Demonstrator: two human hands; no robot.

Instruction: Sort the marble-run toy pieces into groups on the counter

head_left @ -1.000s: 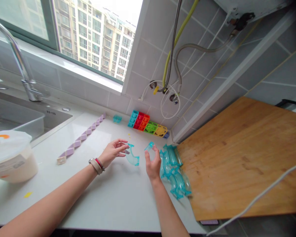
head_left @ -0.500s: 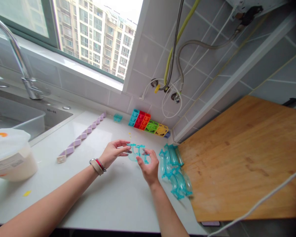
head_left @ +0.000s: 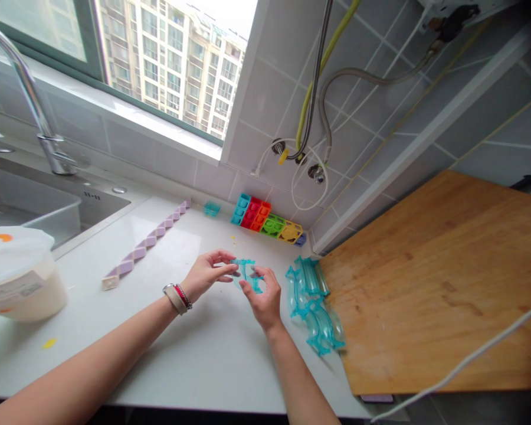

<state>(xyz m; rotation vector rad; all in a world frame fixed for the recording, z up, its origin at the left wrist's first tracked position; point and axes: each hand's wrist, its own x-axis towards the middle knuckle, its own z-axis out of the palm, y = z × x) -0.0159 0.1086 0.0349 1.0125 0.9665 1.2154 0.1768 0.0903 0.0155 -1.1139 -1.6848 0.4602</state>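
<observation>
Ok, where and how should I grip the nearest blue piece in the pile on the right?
I'd pinch that blue piece at its near end, coming from the left with the right hand, once free. That end seems to jut from the pile; its left side faces bare counter, while other blue pieces and the wooden board lie beyond or to its right.

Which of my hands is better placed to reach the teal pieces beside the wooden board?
Probably your right hand: it is nearer the teal pieces, while your left hand is on the far side of the held parts. Both hands are occupied.
</observation>
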